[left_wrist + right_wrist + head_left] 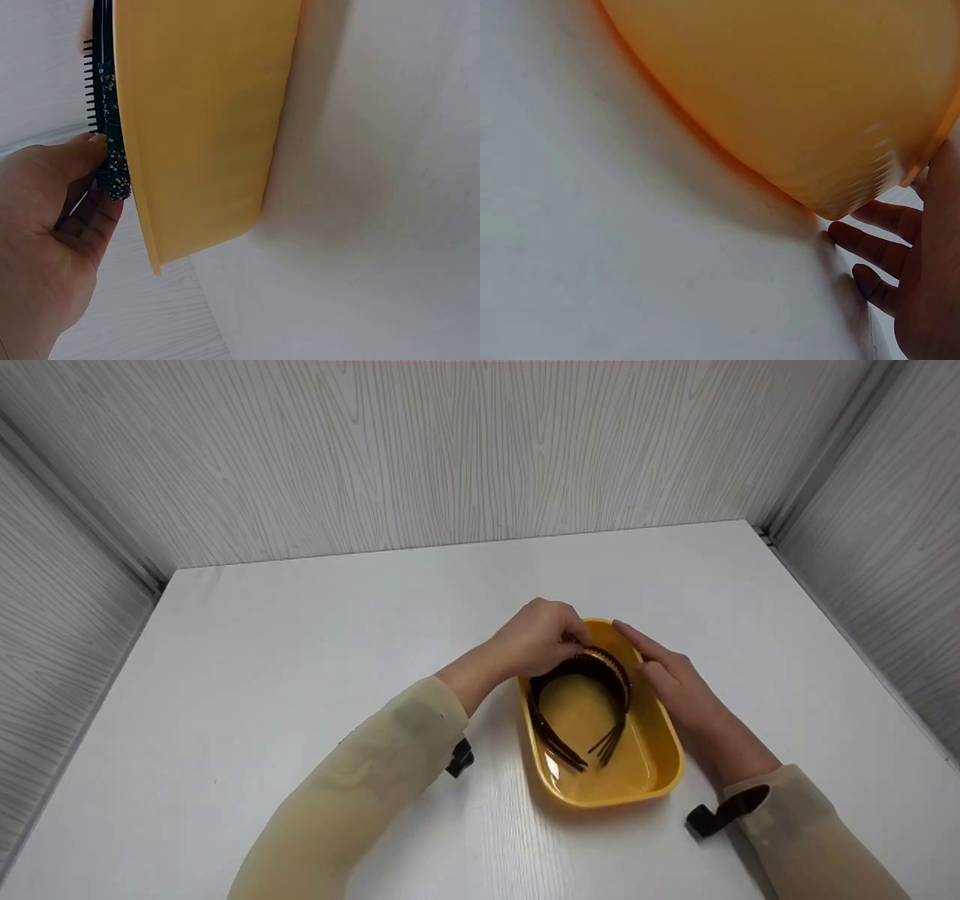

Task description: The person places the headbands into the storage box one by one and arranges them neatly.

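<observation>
Several dark headbands (546, 727) stand nested in a yellow plastic bin (651, 772), their thin ends toward the near side. My left hand (536, 637) reaches over the far left part of the bin and pinches the curved tops of the headbands between thumb and fingers. In the left wrist view, a glittery beaded headband (114, 150) and a black toothed headband (91, 82) show above the rim beside that hand. My right hand (679, 682) rests along the bin's right side, thumb at the rim and straight fingers (874, 251) against the outer wall.
The bin stands on a white table (300, 682), right of its middle. A pale wood-grain panel (450, 450) rises behind the table, with similar panels at both sides. A black band with a small mount (727, 810) sits on the right wrist.
</observation>
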The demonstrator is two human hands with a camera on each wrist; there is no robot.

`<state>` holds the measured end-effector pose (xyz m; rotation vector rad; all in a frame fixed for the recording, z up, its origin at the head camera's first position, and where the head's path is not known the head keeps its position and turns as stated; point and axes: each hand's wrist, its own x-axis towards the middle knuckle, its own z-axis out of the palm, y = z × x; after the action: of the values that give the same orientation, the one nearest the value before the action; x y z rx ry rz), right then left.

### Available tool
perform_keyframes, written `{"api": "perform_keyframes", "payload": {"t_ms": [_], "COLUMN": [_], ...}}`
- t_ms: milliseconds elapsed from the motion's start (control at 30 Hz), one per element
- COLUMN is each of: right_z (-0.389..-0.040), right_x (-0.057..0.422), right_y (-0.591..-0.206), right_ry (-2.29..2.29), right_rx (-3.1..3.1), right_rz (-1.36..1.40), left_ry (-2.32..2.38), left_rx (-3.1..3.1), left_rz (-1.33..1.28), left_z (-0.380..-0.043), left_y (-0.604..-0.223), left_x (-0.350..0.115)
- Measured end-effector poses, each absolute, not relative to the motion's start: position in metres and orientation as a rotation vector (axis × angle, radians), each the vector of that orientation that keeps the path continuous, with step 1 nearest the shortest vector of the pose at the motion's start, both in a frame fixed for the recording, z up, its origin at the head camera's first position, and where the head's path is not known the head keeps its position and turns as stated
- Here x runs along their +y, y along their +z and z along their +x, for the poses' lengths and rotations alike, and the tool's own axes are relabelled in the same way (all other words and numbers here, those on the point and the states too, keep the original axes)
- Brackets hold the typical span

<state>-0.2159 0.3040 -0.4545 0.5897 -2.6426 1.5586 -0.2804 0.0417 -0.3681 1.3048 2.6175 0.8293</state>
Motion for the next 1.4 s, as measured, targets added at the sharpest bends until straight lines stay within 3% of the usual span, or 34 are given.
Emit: {"api": "perform_keyframes", "payload": {"t_ms": [1400], "right_z": [-0.216], "right_x": [0.302], "right_y": [-0.456], "right_ry": [1.637], "right_rx": [-2.611], "right_rz": [0.591], "left_ry": [0.784], "left_rx": [2.650], "left_rz": [1.349], "left_z": [-0.283], "left_y": [-0.386], "left_x": [0.042]}}
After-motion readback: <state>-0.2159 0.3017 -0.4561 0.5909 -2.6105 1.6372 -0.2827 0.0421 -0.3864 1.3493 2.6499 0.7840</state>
